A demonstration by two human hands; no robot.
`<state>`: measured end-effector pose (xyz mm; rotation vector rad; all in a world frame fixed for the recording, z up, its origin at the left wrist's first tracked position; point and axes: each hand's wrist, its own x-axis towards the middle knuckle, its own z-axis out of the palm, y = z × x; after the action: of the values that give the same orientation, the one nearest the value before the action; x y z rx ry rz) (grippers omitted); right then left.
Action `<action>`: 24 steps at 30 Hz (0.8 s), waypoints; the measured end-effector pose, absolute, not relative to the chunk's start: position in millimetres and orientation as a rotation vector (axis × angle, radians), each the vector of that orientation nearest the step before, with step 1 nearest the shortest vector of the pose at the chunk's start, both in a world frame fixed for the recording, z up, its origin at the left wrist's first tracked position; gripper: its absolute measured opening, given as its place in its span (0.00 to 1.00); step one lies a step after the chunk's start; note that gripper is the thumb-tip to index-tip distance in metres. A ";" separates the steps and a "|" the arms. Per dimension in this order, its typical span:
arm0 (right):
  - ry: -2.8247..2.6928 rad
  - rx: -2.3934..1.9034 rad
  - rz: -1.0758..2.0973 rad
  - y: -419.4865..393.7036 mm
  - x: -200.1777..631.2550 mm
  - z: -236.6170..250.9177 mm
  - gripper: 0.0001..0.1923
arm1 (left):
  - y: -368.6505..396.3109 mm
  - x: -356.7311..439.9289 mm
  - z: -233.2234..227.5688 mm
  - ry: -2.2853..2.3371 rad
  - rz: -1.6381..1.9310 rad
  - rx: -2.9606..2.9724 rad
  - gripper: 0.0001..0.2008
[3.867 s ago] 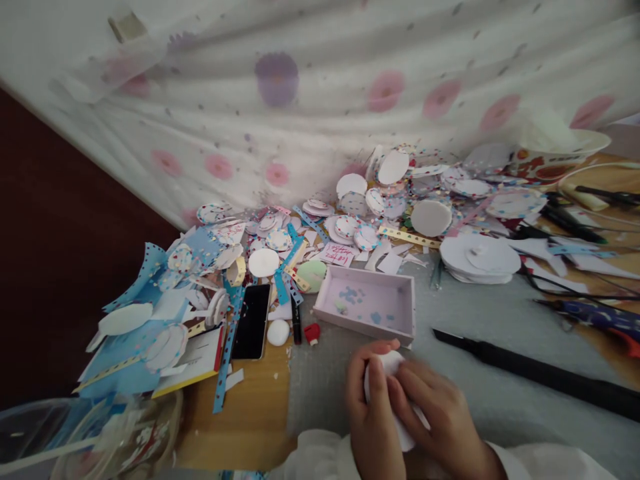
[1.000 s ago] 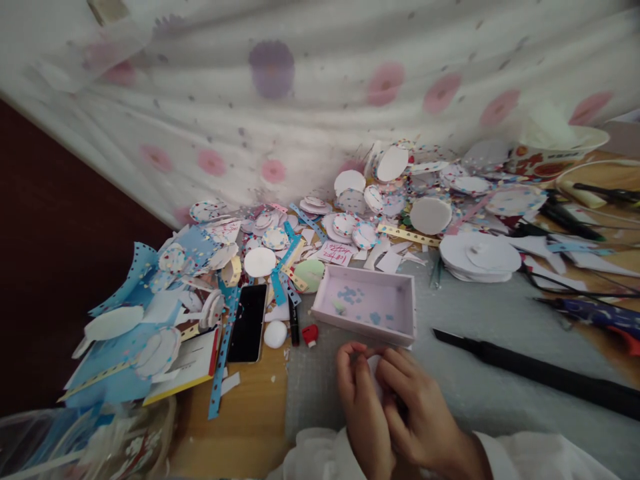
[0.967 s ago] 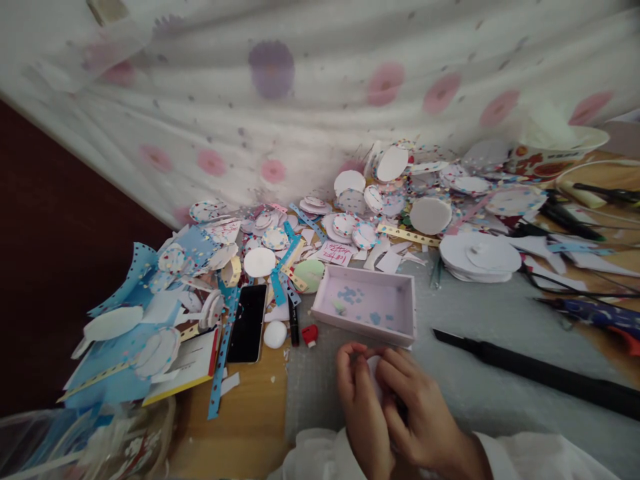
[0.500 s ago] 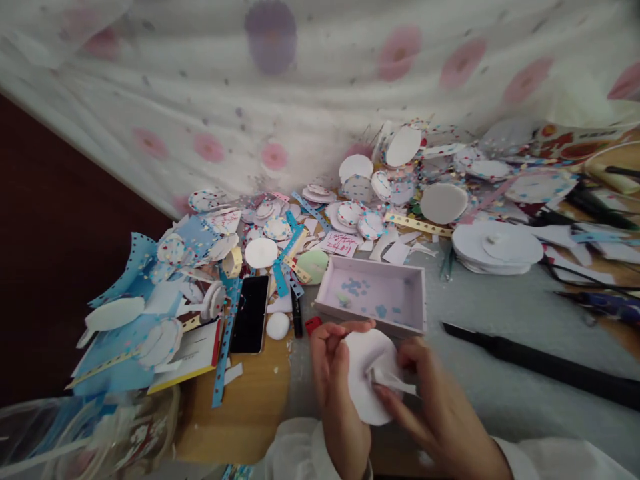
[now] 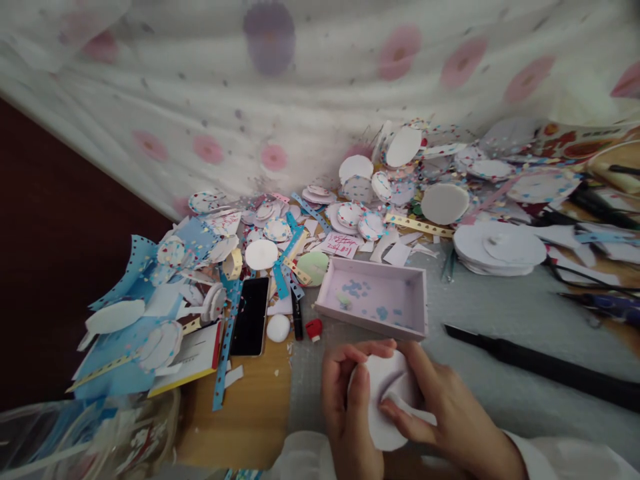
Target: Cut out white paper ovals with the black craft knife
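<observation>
Head view: white paper disc pinched between left hand and right hand, both gripping it.

Left hand: grips the left edge of a white paper disc, thumb laid across its face.
Right hand: fingers pinch a narrow white strip against the disc.
Lilac tray: just beyond the hands, open, a few blue scraps inside.
Phone: dark, flat on the wooden table, left of the tray.
Black bar: lies on the grey mat, to the right.
Stack of white discs: behind the bar, among the paper cut-outs.
</observation>
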<state>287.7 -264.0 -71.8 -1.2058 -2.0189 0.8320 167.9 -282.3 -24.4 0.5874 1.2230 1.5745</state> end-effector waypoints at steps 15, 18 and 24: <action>-1.858 -1.256 1.198 -263.7 279.5 -90.6 0.13 | -269.6 159.0 -49.3 0.962 1.498 0.397 0.07; -1.791 -1.298 1.174 -267.0 277.8 -91.3 0.13 | -262.0 156.3 -53.4 0.908 1.429 0.364 0.07; -1.762 -1.237 1.138 -271.4 285.8 -77.7 0.13 | -255.3 134.2 -44.5 1.191 1.188 0.883 0.11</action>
<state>285.8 -271.4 -77.7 -1.2374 -1.7624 1.1375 134.2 -255.3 -44.5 0.8825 1.1913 1.1876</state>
